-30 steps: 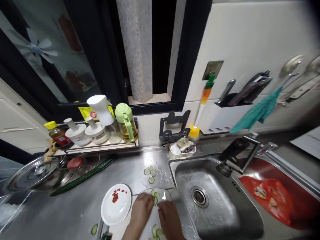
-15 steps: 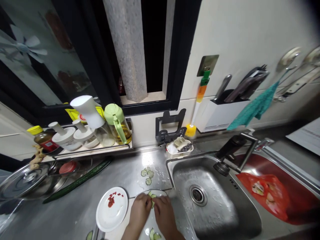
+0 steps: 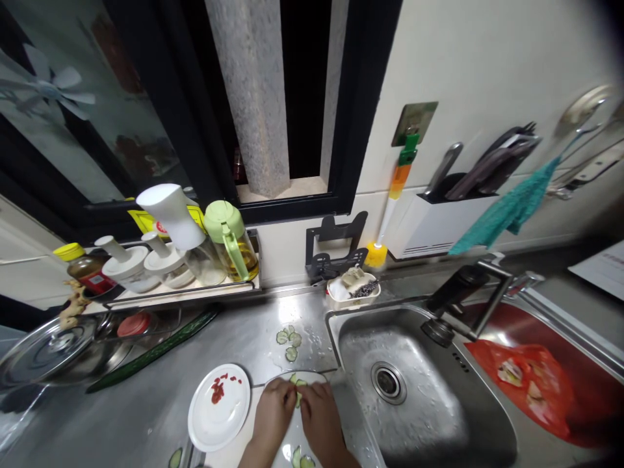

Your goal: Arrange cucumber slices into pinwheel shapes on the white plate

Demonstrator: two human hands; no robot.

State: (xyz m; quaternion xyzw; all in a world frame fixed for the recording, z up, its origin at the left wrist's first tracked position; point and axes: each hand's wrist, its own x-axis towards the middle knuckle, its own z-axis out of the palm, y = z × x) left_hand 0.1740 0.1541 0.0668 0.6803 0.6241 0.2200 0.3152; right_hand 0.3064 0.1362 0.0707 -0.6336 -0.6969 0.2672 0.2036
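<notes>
My left hand (image 3: 270, 416) and my right hand (image 3: 319, 419) meet at the bottom middle over a white plate (image 3: 316, 378). Their fingertips pinch together on a green cucumber slice (image 3: 296, 385) at the plate's far rim. More cucumber slices (image 3: 301, 460) lie on the plate near my wrists. A few loose cucumber slices (image 3: 287, 341) rest on the wet steel counter just beyond. To the left sits a small white plate (image 3: 218, 416) with red chilli bits (image 3: 217, 390).
A steel sink (image 3: 414, 396) lies right of my hands, with a black tap (image 3: 455, 302) and a red bag (image 3: 526, 380) beyond. A whole cucumber (image 3: 156, 351) lies at the left by a pot lid (image 3: 46, 348). Oil and seasoning bottles (image 3: 195, 240) stand on a rack.
My right hand has moved up to meet my left at the plate's far rim. The view has shifted slightly; the other things stay put.
</notes>
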